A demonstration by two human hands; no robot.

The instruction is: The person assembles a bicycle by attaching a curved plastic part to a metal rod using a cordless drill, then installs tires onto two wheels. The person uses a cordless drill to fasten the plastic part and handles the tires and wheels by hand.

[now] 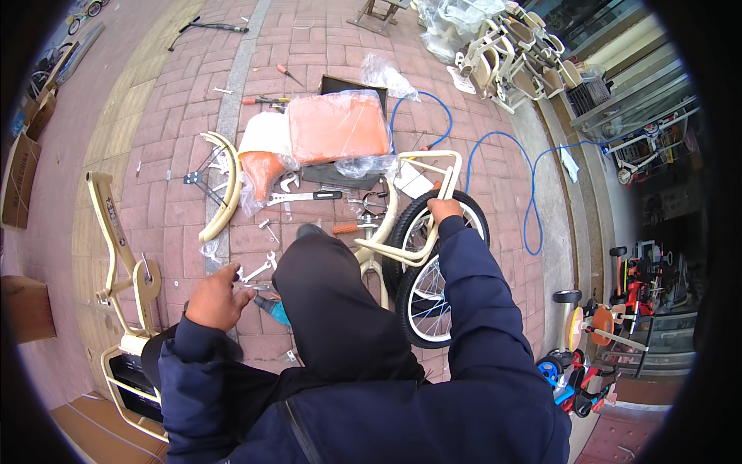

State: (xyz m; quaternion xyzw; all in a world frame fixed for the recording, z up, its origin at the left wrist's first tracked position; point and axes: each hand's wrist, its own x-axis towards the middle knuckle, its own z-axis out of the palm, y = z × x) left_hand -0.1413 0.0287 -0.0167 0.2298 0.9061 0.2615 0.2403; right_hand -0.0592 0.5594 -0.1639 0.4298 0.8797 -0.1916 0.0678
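Note:
My right hand [443, 209] is closed over the top of a bicycle wheel [421, 329] with a black tyre and white rim. Cream bent tubing [461, 166] passes right beside it, and a second wheel partly overlaps the first. My left hand [219, 300] hangs with fingers apart and nothing visible in them. Close to it on the paving lie a white wrench [269, 261] and a teal power tool [272, 309], partly hidden by my leg. A cream bicycle frame part with an orange grip [345, 229] stands between my knee and the wheels.
Ahead sits an orange plastic-wrapped box [340, 127]. Left of it lies a cream curved fender [232, 185]; a cream bicycle frame [116, 247] stands at far left. A blue cable [533, 185] loops across the right, near piled child seats [522, 58] and small ride-on toys [580, 371].

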